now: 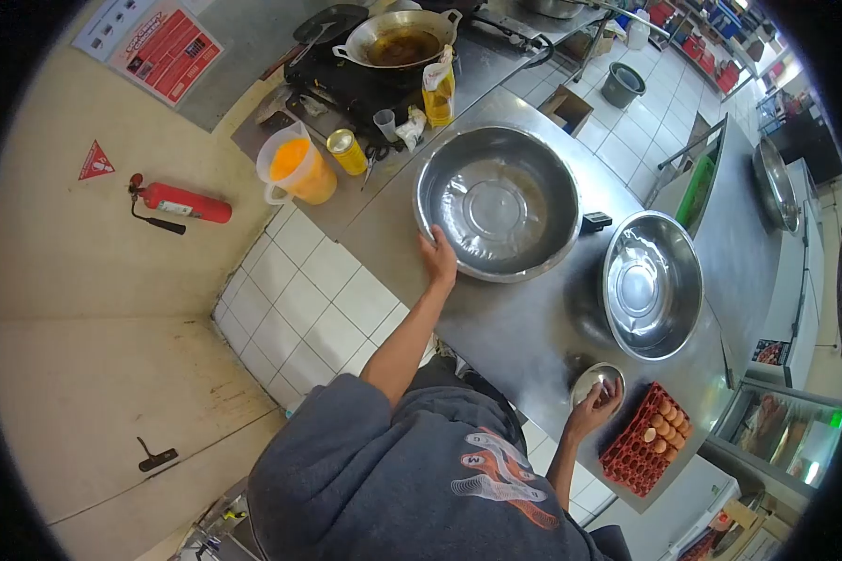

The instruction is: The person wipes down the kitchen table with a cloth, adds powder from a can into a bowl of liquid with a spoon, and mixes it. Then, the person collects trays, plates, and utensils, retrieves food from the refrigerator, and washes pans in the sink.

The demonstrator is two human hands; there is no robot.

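Note:
A large steel bowl [496, 203] stands on the metal table, and my left hand [439, 259] grips its near left rim. My right hand [602, 404] is over a small metal bowl [585, 383] near the table's front edge, fingers curved inside it; whether they hold anything is hidden. Right beside that hand lies a red egg tray [632, 455] with several brown eggs [669, 428] at one side. A second steel bowl [652, 284] sits to the right of the large one. Between the two big bowls is a small black object [596, 222].
At the back left stand a pitcher of orange contents [297, 166], a yellow can [346, 151], an oil bottle [438, 90] and a wok of oil [402, 44] on the stove. A knife [726, 362] lies near the right edge. A fire extinguisher [192, 203] hangs on the left wall.

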